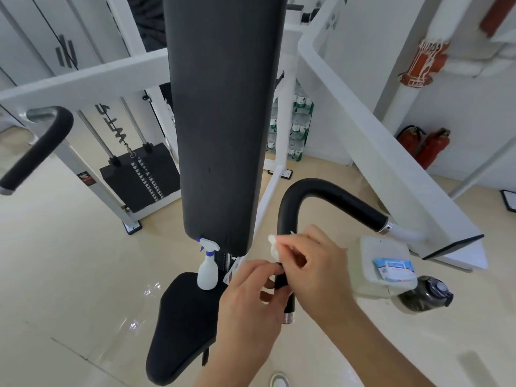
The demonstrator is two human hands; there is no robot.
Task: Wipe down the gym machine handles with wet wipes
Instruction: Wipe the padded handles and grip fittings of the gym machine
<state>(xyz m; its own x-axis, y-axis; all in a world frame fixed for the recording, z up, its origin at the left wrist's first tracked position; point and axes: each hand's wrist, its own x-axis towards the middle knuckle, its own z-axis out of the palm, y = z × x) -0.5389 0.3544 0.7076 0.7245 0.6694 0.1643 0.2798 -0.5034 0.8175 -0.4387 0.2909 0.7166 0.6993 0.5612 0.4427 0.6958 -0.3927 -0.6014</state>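
Right handle (pixel 335 195): black foam sleeve over a white tube, bent like a hook, chrome collar at each end of the foam. It sits at 4 o'clock from the black back pad (pixel 223 121). The straight lower leg points down toward me. No visible dirt on the foam, slight sheen on the bend.

Wet wipe (pixel 275 245): white, crumpled, pressed onto the lower leg just under the bend, with a bunch sticking out at 9 o'clock of the tube.

Right grip (pixel 315 263): fingers curled, thumb and fingertips pinching the wipe against the handle.

Left grip (pixel 251 291): at 7 o'clock of the right one, fingers curled round the lower leg above the chrome collar. Can't tell if it touches the wipe too.

Wipes pack (pixel 393 269): blue and white, lying on a white tray (pixel 385 247) at 3 o'clock of my hands.

Spray bottle (pixel 208 270): white with a blue trigger, upright on the seat (pixel 181 325) at 9 o'clock.

Left handle (pixel 42 146): same black foam, far out at 10 o'clock, bare.
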